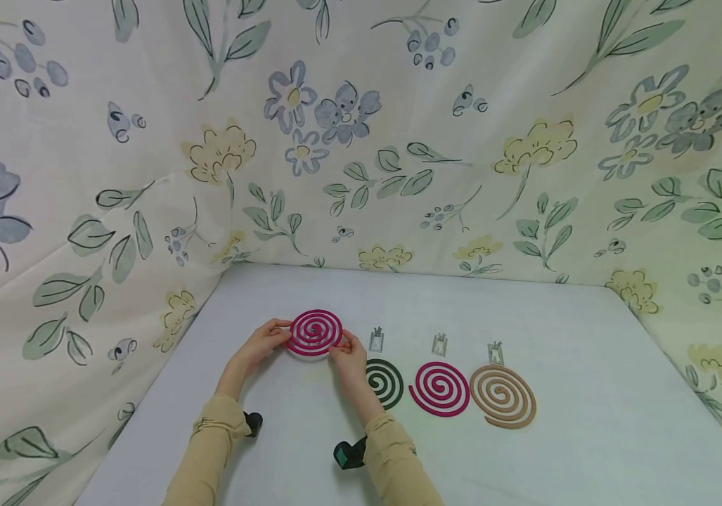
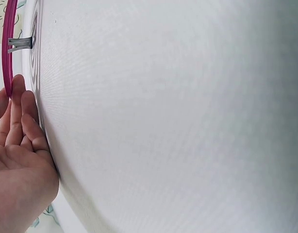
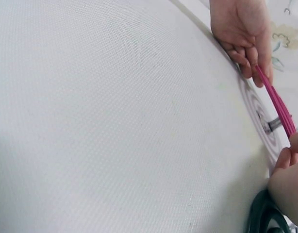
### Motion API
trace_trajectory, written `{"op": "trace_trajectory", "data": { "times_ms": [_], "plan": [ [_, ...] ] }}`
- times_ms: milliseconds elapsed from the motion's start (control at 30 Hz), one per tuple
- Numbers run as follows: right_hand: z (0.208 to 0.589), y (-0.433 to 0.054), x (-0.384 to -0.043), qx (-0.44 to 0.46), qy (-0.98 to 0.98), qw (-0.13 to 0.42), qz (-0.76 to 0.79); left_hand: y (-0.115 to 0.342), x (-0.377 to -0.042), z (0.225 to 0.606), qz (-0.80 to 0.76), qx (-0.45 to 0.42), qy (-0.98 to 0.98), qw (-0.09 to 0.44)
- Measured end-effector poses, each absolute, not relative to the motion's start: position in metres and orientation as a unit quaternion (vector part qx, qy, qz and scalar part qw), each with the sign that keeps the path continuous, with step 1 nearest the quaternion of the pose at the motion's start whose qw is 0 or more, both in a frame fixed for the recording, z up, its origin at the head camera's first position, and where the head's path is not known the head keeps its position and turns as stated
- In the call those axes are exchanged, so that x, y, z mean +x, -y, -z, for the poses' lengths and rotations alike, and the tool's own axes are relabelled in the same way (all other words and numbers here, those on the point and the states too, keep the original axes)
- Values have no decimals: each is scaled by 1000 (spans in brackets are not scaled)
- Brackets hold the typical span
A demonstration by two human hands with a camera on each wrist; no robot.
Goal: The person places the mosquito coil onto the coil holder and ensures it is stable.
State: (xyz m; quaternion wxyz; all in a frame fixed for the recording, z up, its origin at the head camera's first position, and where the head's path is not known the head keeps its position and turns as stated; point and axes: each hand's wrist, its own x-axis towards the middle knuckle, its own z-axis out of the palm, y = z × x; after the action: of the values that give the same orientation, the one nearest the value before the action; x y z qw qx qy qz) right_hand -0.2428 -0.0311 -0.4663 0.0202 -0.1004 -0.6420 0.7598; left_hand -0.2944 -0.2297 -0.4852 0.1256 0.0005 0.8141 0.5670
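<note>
A magenta mosquito coil [image 1: 315, 332] is held level just above the white table between two hands. My left hand [image 1: 263, 342] pinches its left edge between thumb and fingers. On the opposite edge, my right hand [image 1: 351, 357] pinches it the same way. Under the coil's middle stands a small metal coil stand [image 2: 22, 43], upright on the table; the right wrist view shows this stand [image 3: 274, 124] too. Whether the coil's centre sits on the stand's tip I cannot tell. Near the right wrist lies a dark green coil [image 1: 386, 384], partly hidden by that hand.
Right of the green coil lie another magenta coil [image 1: 439, 388] and a tan coil [image 1: 503, 396], edge to edge. Behind this row lie flat metal stands [image 1: 377, 340], [image 1: 439, 344], [image 1: 495, 353]. A floral cloth [image 1: 361, 176] hangs around the white table [image 1: 601, 365].
</note>
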Motion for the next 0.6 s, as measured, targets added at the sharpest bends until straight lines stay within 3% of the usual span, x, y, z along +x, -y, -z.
{"op": "trace_trajectory", "data": {
  "times_ms": [600],
  "plan": [
    [469,30,-244,-96,641,22,-762,231,-296,487,-567,1,-814,126]
  ]
}}
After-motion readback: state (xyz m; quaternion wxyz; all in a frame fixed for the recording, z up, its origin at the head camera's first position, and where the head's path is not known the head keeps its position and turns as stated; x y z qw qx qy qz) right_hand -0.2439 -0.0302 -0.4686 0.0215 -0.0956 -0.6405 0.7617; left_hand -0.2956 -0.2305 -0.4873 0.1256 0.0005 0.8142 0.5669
